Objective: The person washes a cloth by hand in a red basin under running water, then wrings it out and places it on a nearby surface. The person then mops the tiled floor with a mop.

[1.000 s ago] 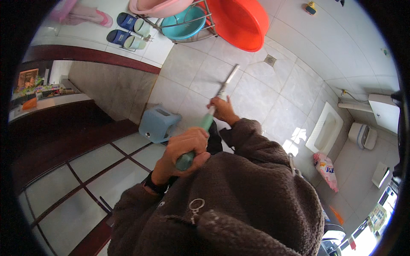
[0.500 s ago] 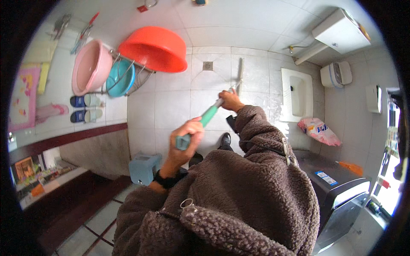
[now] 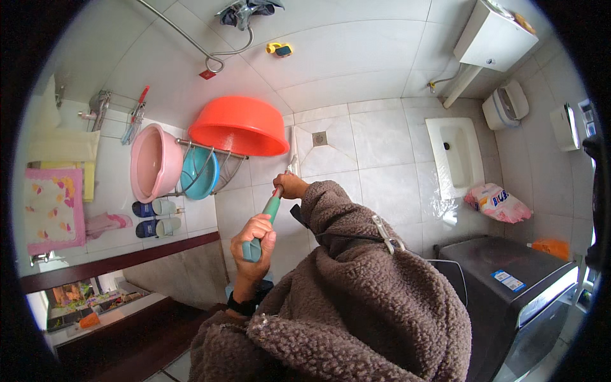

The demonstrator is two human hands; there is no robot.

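Note:
A long-handled floor squeegee [image 3: 272,209] with a green grip slants across the view. My left hand [image 3: 256,245] is wrapped round the top of the grip. Lower on the pole my right hand [image 3: 293,186] is closed round it, near where the green part ends. Beyond the right hand, the pale narrow squeegee head [image 3: 293,151] lies on the tiled floor, just right of the red basin [image 3: 245,127]. My right hand and sleeve partly hide the lower pole.
A pink basin [image 3: 151,162] and a blue basin [image 3: 202,170] hang on a metal rack at left, above slippers [image 3: 147,228]. A floor drain [image 3: 319,139] lies beyond the squeegee. Right are a squat toilet [image 3: 436,159], a pink package [image 3: 499,202] and a dark washing machine [image 3: 490,274].
The squeegee head has swung left, from right of the drain to beside the red basin. Both hands moved left with it, and the view tilted up to show more wall.

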